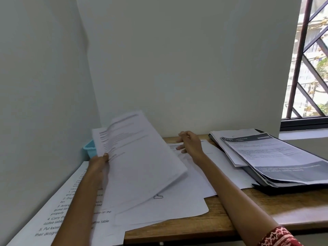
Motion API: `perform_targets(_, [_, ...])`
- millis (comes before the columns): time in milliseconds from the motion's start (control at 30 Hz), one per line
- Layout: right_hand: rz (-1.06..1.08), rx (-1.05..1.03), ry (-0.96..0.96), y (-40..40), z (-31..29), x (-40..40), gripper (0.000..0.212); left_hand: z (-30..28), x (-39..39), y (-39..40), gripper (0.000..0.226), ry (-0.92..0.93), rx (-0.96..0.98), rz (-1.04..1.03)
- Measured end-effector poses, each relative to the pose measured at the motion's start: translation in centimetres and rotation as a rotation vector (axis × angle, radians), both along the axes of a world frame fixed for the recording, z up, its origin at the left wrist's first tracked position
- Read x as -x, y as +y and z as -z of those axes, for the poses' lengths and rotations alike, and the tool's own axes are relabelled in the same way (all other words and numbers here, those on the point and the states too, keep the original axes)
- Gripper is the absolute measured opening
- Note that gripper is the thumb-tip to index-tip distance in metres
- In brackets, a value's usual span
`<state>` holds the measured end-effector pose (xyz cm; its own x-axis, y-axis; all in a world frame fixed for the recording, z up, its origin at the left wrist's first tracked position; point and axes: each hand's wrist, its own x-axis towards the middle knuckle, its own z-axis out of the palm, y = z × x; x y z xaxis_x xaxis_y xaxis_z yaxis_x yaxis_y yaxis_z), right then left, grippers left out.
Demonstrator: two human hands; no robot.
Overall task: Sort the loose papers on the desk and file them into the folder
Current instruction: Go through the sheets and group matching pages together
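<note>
My left hand pinches the left edge of a printed sheet and holds it tilted up above the desk. More loose white papers lie spread under it. My right hand rests with fingers extended on a sheet near the back wall. At the right a dark folder lies open with a stack of printed pages on it; the top page has dark bands. A printed list sheet hangs over the desk's left front.
The wooden desk stands in a corner, with walls close behind and to the left. A small turquoise basket sits against the left wall, partly hidden by the raised sheet. A barred window is at the right.
</note>
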<state>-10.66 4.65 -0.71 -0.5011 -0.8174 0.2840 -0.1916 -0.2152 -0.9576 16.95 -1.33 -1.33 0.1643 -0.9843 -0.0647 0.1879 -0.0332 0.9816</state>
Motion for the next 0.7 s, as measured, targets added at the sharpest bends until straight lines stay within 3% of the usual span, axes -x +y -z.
perform_targets(133, [0.165,-0.336,0.405,0.1,1.1,1.9,0.016,0.3,-2.0,-0.2,0.026,0.089,0.01,-0.225])
perform_targets(267, [0.032,-0.687,0.815,1.0,1.2,1.1,0.068,0.3,-2.6,-0.8,0.014,0.205,-0.039,-0.304])
perform_targets(333, [-0.024,-0.715,0.792,0.7,1.3,1.0,0.073,0.6,-2.8,-1.0,0.011,0.203,-0.046,-0.282])
perform_targets(467, [-0.033,-0.638,0.607,0.2,1.6,1.7,0.073,0.5,-2.8,-1.0,0.04,0.204,-0.049,-0.257])
perform_targets(700, [0.107,-0.452,0.404,0.2,1.9,2.9,0.053,1.1,-1.4,-1.2,0.028,-0.017,-0.019,-0.187])
